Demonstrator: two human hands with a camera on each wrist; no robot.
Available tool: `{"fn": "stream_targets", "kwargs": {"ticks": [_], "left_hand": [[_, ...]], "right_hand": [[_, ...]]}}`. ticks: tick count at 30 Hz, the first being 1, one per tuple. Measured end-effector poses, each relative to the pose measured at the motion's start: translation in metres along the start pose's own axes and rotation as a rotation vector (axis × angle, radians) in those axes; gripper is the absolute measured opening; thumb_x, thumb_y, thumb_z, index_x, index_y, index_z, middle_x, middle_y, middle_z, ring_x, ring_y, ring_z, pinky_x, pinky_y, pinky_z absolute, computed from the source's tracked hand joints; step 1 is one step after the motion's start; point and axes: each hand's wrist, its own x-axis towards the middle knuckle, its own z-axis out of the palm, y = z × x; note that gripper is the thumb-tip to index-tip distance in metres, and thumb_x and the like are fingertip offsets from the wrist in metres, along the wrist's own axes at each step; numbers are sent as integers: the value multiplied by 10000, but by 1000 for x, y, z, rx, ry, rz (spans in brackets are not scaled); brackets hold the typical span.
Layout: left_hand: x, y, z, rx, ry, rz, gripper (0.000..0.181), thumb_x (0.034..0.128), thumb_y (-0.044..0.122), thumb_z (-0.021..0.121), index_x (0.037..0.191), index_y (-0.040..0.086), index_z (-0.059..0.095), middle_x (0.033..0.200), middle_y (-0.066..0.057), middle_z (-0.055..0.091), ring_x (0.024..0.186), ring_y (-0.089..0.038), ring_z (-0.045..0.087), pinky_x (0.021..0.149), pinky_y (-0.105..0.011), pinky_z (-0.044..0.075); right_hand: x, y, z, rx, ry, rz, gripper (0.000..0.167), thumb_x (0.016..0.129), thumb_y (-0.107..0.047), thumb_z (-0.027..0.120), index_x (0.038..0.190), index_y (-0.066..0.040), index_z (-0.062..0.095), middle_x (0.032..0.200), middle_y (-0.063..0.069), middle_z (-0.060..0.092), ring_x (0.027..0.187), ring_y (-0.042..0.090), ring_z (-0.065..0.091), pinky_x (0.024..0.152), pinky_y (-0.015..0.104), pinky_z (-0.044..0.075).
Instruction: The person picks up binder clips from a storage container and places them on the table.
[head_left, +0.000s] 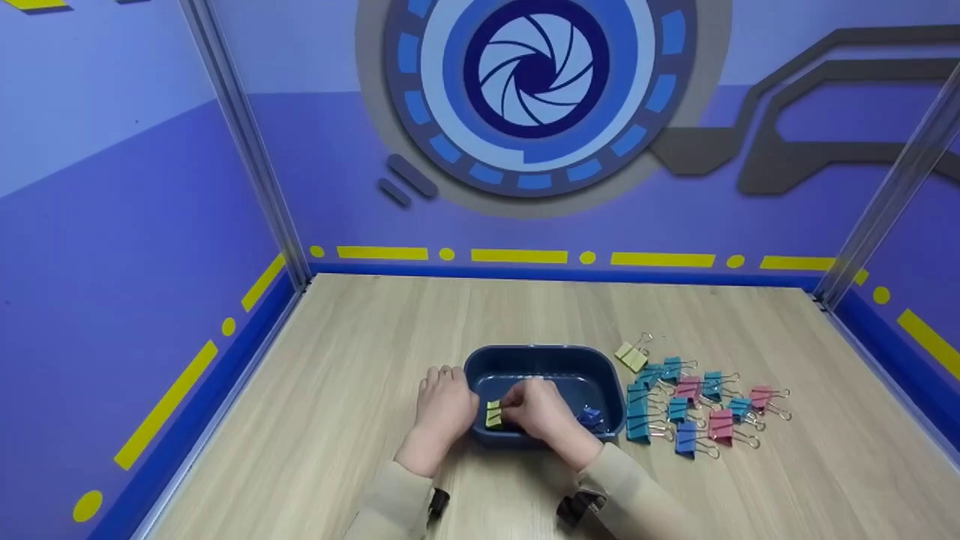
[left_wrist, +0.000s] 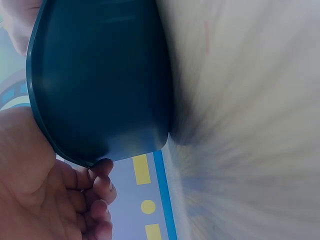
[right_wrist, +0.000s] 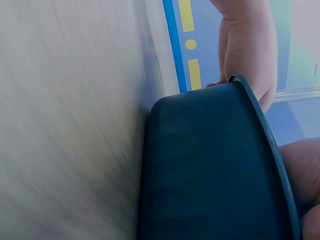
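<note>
A dark blue plastic bin (head_left: 544,361) stands on the wooden table. At its left rim is my left hand (head_left: 446,405), with the thumb side over the edge and the curled fingers outside against the wall, gripping it. My right hand (head_left: 541,409) reaches down inside and pinches a yellow binder clip (head_left: 493,415) near the bin's left end. A blue binder clip (head_left: 590,416) lies at the right end of the bin. Both wrist views show mainly the bin's outer wall (left_wrist: 100,75), which hides the clips.
Right of the bin lies a loose group of teal binder clips (head_left: 637,412), pink binder clips (head_left: 721,426) and a blue binder clip (head_left: 685,439). A yellow binder clip (head_left: 631,356) lies behind them, near the bin's back right corner. Printed panels (head_left: 525,225) enclose the table.
</note>
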Motion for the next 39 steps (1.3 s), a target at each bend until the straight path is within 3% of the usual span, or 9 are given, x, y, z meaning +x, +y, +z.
{"fn": "stream_targets", "kwargs": {"ticks": [10, 20, 29, 39], "left_hand": [[0, 1, 0, -5, 13, -6, 216, 843, 144, 628, 959, -37, 645, 917, -184, 640, 918, -351, 558, 800, -458, 451], [1, 1, -2, -30, -66, -46, 254, 884, 154, 629, 1026, -56, 645, 950, -186, 638, 954, -345, 550, 817, -462, 446], [1, 1, -1, -21, -18, -19, 213, 872, 135, 618, 981, -47, 640, 928, -183, 638, 920, -339, 545, 806, -449, 443], [0, 1, -1, -25, -22, -16, 193, 884, 127, 599, 963, -44, 642, 911, -178, 634, 898, -332, 540, 794, -444, 440]], "right_hand": [[1, 6, -8, 86, -16, 60, 55, 799, -59, 789, 849, -75, 803, 783, 14, 765, 674, 50, 599, 635, 260, 521], [0, 13, -17, 173, -22, 137, 48, 847, -87, 785, 891, -97, 802, 819, 10, 752, 664, 55, 591, 619, 228, 504], [-1, 14, -27, 217, 8, 114, 48, 850, -102, 787, 894, -89, 800, 819, 28, 765, 681, 55, 620, 629, 215, 520], [-6, 14, -39, 231, 32, 108, 53, 866, -114, 786, 915, -98, 800, 846, 33, 773, 704, 66, 648, 630, 205, 513]]}}
